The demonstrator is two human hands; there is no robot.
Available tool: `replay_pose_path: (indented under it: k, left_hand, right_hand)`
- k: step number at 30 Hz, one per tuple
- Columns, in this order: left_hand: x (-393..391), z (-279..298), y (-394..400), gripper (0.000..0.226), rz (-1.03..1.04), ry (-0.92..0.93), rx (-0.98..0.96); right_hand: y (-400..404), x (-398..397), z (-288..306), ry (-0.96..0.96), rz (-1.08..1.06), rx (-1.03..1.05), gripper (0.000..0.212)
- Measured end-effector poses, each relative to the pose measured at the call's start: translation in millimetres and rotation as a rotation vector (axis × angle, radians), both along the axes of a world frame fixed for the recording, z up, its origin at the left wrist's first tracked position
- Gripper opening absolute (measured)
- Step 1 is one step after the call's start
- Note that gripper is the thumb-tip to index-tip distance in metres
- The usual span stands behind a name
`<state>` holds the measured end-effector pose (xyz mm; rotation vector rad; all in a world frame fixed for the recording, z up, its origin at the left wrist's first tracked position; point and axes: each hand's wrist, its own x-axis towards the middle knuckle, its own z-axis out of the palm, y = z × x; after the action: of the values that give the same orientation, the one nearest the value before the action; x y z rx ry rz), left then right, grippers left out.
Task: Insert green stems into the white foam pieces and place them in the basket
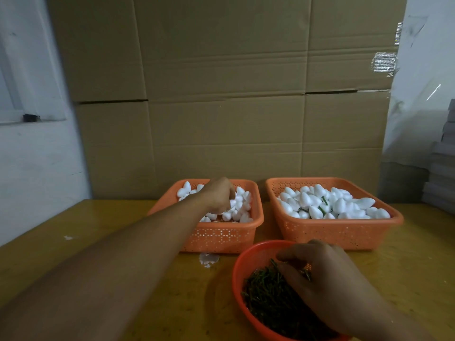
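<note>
Head view looks down on my two hands at work over a yellow table. Green stems lie heaped in a round orange-red bowl at the near edge, and my right hand is down among them, fingers curled, pinching what looks like a stem or two at the fingertips; the blur keeps me from counting them. My left hand reaches forward into the left orange basket, fingers curled down into the white foam pieces piled there. It seems to be closing on one of them, but the fingertips are buried among the pieces and I cannot tell whether it actually has hold of one.

Just to the right of that basket, not quite touching it, stands the right orange basket, fuller, heaped with more white foam pieces, and among these a few green stems show between the white shapes. Both baskets sit side by side beyond the bowl, with the bowl just in front of the gap between them.

A small white scrap lies on the table at the foot of the left basket, and another white fleck sits further left. Behind everything stands a wall of brown cardboard boxes, a white wall to the left, and clear plastic sheeting at the right.
</note>
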<state>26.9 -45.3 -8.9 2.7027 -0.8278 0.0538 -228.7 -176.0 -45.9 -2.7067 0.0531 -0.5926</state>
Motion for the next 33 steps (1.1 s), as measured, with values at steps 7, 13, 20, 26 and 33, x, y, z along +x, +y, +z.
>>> replay_pose_path:
  k: [7,13,20,26,33]
  left_hand:
    - [-40.2,9.1,13.5,0.01,-0.151,-0.125,-0.436]
    - [-103.8,5.8,26.8,0.01,-0.218,-0.117,-0.732]
    - [-150.6,-25.8,33.5,0.031,-0.304,0.152,-0.976]
    - [-158.9,-37.9,35.0,0.032,-0.299,0.321,-1.034]
    - [-162.3,-43.3,37.9,0.036,-0.338,0.511,-1.132]
  right_hand:
    - [2.6,-1.4,0.7,0.027,0.002,0.002,0.019]
    - [1.7,-1.3,1.6,0.081,0.028,-0.032,0.022]
    - [-1.9,-1.5,-0.8,0.198,0.058,-0.118,0.023]
    - [-0.9,0.2,2.0,0.309,0.05,-0.125,0.026]
    - [2.7,-0.3,-0.6,0.368,0.043,-0.192,0.035]
